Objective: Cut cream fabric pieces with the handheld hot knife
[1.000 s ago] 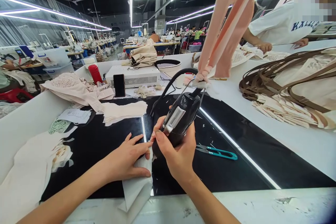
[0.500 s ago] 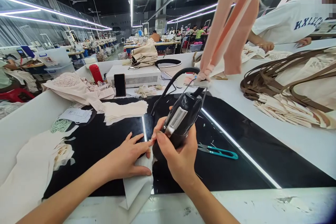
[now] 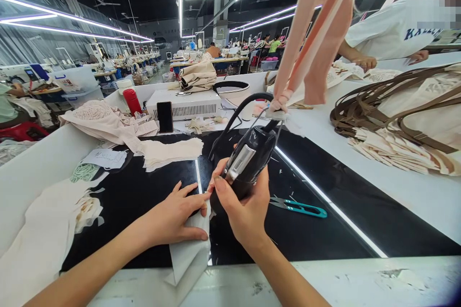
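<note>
My right hand (image 3: 241, 211) is wrapped around a black electric cloth cutter (image 3: 248, 158) with a silver plate on its side. The tool leans over the fabric edge; its lower end is mostly hidden behind my fingers. A thick black cord rises from its top, and peach fabric strips (image 3: 317, 33) tied there run upward. My left hand (image 3: 176, 216) lies flat with fingers spread on pale layered fabric (image 3: 187, 259), just left of the cutter. This fabric hangs over the table's front edge. Teal thread snips (image 3: 302, 208) lie right of my right hand.
A black mat (image 3: 345, 220) covers the table's middle. Cream fabric pieces (image 3: 173, 150) lie at its back left, more cloth (image 3: 43, 220) at left. Behind stand a phone (image 3: 165, 116) and a white box (image 3: 190, 107). Brown straps (image 3: 345, 110) are heaped right, near a co-worker (image 3: 382, 29).
My right hand and the cutter have shifted very slightly up and away from me along the fabric edge. The peach strips have swayed a little left. My left hand stays in place.
</note>
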`<state>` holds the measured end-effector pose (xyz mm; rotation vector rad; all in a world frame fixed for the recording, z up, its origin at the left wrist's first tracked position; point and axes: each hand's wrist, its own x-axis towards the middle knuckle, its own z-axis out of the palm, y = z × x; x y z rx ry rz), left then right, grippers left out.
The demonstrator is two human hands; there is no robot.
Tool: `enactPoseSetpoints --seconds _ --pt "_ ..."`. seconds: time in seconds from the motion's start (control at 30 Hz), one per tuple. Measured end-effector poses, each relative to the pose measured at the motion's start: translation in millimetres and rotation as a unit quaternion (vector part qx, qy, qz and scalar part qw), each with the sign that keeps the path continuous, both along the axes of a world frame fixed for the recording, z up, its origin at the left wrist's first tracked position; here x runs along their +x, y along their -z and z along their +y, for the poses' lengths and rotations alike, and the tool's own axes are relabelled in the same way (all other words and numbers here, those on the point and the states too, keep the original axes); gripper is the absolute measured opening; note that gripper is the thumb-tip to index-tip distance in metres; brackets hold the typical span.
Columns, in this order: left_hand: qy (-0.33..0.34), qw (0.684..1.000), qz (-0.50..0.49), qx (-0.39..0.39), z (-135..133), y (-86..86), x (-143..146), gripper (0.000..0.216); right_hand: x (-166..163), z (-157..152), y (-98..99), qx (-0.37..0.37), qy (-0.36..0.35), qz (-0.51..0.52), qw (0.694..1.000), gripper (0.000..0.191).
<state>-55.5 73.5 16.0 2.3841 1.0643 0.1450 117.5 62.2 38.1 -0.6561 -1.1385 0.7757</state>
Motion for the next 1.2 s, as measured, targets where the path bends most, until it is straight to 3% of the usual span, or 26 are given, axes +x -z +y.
enactPoseSetpoints --seconds 0.37,0.87,1.1,1.2 --pt "0.000 1.000 0.000 -0.008 0.5 -2.0 0.6 0.033 -0.3 1.7 0.0 -0.014 0.014 -0.015 1.000 0.034" --pt "0.001 1.000 -0.020 -0.001 0.9 3.9 -1.6 0.041 1.0 -13.2 2.8 -0.009 -0.024 0.006 1.000 0.029" --pt "0.000 1.000 -0.028 0.006 1.9 6.1 -2.0 0.065 0.3 -13.8 3.2 -0.018 -0.016 -0.014 1.000 0.029" --pt "-0.001 1.000 -0.021 0.003 1.2 3.3 -1.1 0.053 0.9 -11.1 1.0 -0.014 -0.008 -0.011 1.000 0.027"
